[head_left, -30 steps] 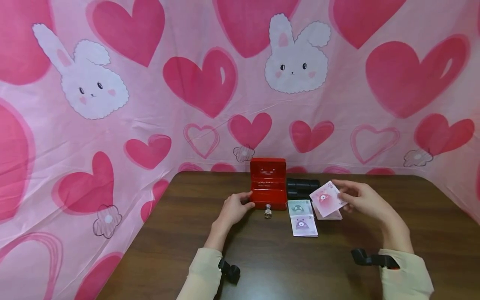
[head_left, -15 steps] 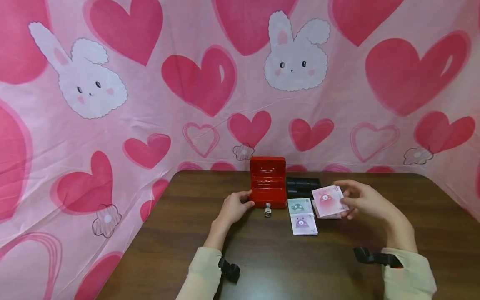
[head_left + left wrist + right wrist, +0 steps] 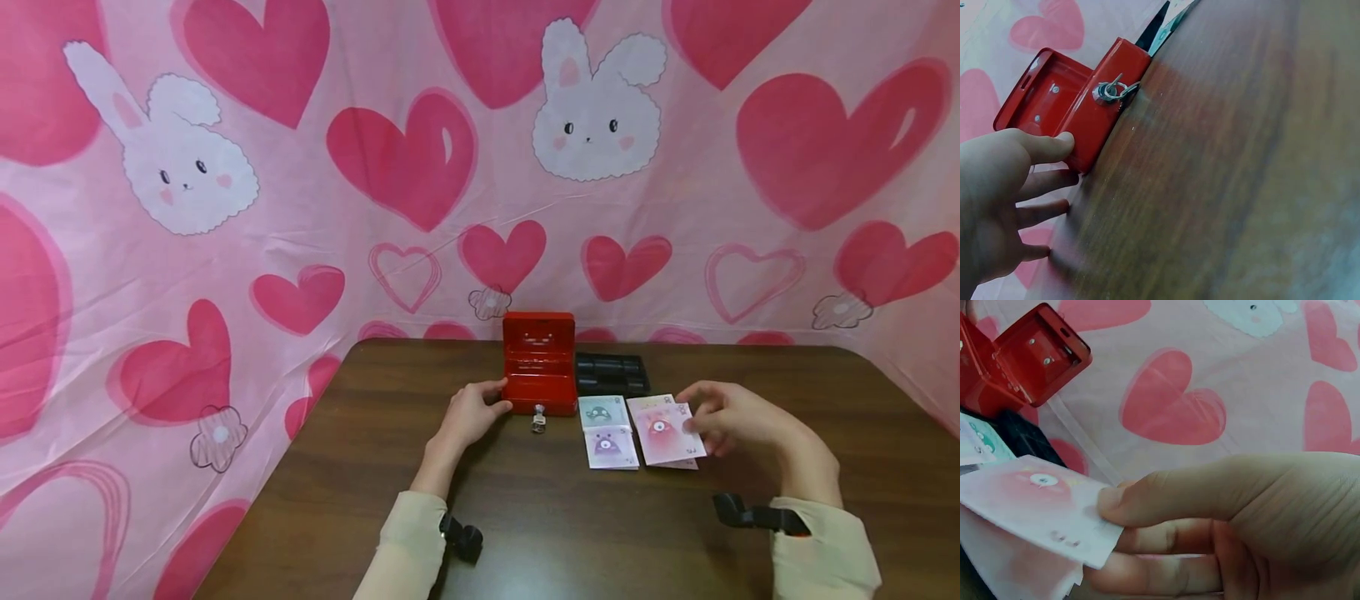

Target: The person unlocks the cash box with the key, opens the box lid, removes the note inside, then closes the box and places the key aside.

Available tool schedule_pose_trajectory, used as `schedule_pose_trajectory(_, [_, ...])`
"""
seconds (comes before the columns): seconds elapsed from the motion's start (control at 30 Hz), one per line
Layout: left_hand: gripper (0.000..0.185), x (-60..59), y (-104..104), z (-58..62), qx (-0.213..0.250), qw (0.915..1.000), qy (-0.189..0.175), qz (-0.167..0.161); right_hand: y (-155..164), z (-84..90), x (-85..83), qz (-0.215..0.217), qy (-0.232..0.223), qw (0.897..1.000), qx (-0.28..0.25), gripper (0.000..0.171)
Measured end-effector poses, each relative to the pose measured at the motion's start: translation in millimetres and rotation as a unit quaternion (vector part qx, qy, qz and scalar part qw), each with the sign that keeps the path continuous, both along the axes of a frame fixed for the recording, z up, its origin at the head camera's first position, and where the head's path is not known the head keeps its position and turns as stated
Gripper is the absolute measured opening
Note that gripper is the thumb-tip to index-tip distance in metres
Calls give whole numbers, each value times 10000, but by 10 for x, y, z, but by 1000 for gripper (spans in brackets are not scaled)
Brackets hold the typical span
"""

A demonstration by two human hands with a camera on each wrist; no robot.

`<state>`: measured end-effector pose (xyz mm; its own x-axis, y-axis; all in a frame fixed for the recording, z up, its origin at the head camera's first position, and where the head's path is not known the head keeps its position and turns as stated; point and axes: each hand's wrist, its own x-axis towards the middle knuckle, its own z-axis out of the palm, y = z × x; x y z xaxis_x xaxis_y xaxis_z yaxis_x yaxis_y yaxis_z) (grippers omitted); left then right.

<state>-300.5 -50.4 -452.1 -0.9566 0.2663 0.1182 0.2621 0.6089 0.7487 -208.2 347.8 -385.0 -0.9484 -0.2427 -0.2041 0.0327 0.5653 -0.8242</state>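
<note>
A red cash box (image 3: 540, 392) stands on the table with its lid up and a key on a ring (image 3: 1110, 91) in its front lock. My left hand (image 3: 468, 415) touches the box's left side, thumb at the front corner, its straight fingers spread. My right hand (image 3: 738, 417) pinches a pink play banknote (image 3: 663, 435) by its right edge, thumb on top. Under that note, another pink note (image 3: 1019, 562) shows, and a yellowish edge peeks out behind it. To the left lie a green note (image 3: 602, 412) and a purple note (image 3: 609, 450), overlapping.
A black tray with compartments (image 3: 611, 374) lies right of the box, behind the notes. The brown table (image 3: 577, 533) ends at the back against a pink cloth (image 3: 420, 67) with hearts and rabbits.
My right hand has brought the pink note down and toward me, from above the pile to low beside the green and purple notes. My left hand has stayed at the box.
</note>
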Motion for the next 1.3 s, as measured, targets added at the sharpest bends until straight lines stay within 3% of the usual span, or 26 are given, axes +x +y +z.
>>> schedule_pose_trajectory(0.13, [47, -2, -8, 1, 1, 10000, 44, -11, 18, -75, -19, 52, -270, 9996, -4, 50])
schedule_pose_trajectory(0.37, [47, 8, 0, 1, 17, 9999, 122, -20, 44, -212, -67, 223, -55, 9997, 122, 41])
schedule_pose_trajectory(0.63, [47, 7, -7, 11, -2, 10000, 59, 7, 35, -222, -77, 10, -101, 9987, 504, 41])
schedule_pose_trajectory(0.8, [47, 1, -14, 3, -35, 10000, 75, -5, -14, -157, -69, -241, 296, 9952, 897, 40])
schedule_pose_trajectory(0.93, [47, -3, -10, 7, -28, 10000, 70, -14, -110, -143, -121, -363, 862, 9896, 1092, 36])
schedule_pose_trajectory(1.13, [47, -4, -13, 11, 0, 10000, 53, -25, -272, -220, -264, -581, 1857, 9696, 1484, 34])
schedule_pose_trajectory(1.23, [46, 0, -10, 1, -23, 10000, 61, -7, -327, -292, -314, -704, 2070, 9645, 1484, 36])
schedule_pose_trajectory(1.3, [46, 10, -5, -10, -2, 10000, 33, 16, -356, -340, -337, -795, 2016, 9668, 1357, 39])
